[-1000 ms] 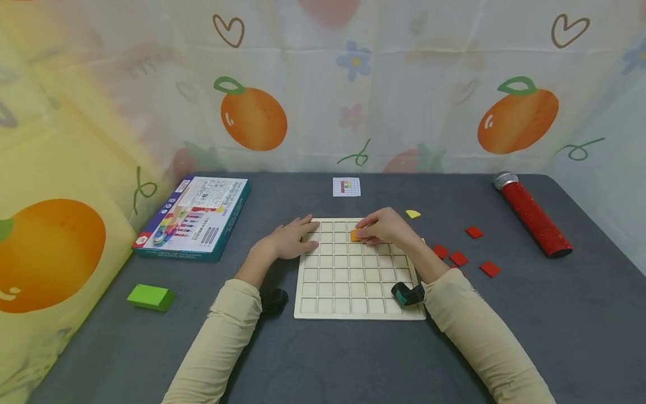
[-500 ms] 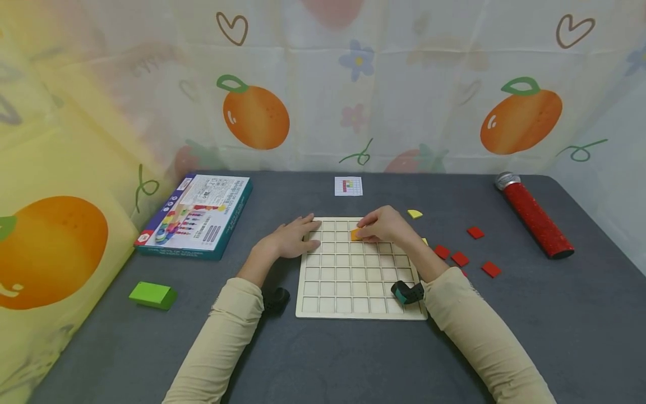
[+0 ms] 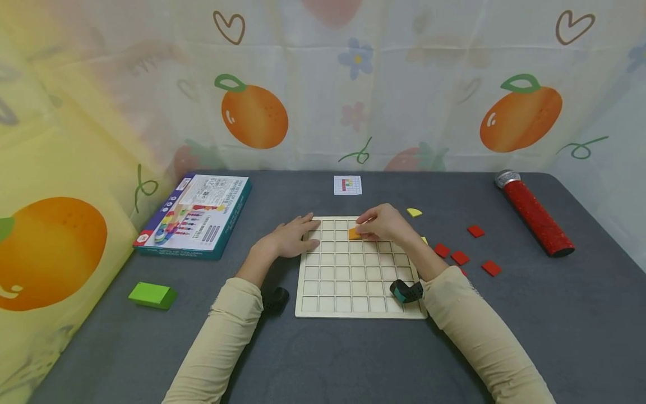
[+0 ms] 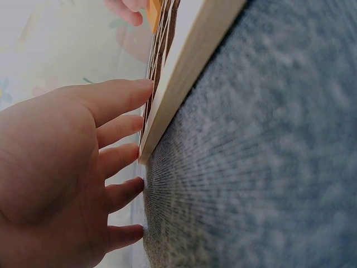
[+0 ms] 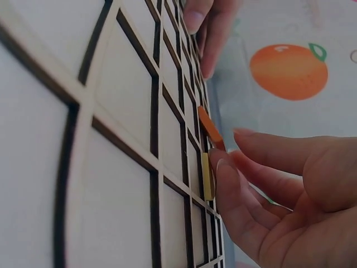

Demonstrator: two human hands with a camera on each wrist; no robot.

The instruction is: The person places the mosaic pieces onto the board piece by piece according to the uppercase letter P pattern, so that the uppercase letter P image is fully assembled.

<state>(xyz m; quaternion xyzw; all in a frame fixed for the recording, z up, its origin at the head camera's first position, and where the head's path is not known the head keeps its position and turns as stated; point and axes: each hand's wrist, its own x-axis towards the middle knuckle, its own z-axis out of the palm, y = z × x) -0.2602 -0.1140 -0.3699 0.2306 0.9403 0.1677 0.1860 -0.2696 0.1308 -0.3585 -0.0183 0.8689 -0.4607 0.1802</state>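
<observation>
Right hand (image 3: 386,223) pinching orange tile (image 3: 355,234), tilting it over a far-edge cell of grid board (image 3: 353,292) | left hand (image 3: 292,238) lying flat, fingers relaxed, on board's far-left corner | tile looking light, stiff, thin (best pinched by its edges).

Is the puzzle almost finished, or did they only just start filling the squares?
Only just started. Almost every square of the wooden grid board looks empty. The right hand pinches an orange tile tilted over a square near the board's far edge; a yellow tile sits beside it. The left hand rests on the board's left edge. Red tiles and a yellow piece wait on the table.
</observation>
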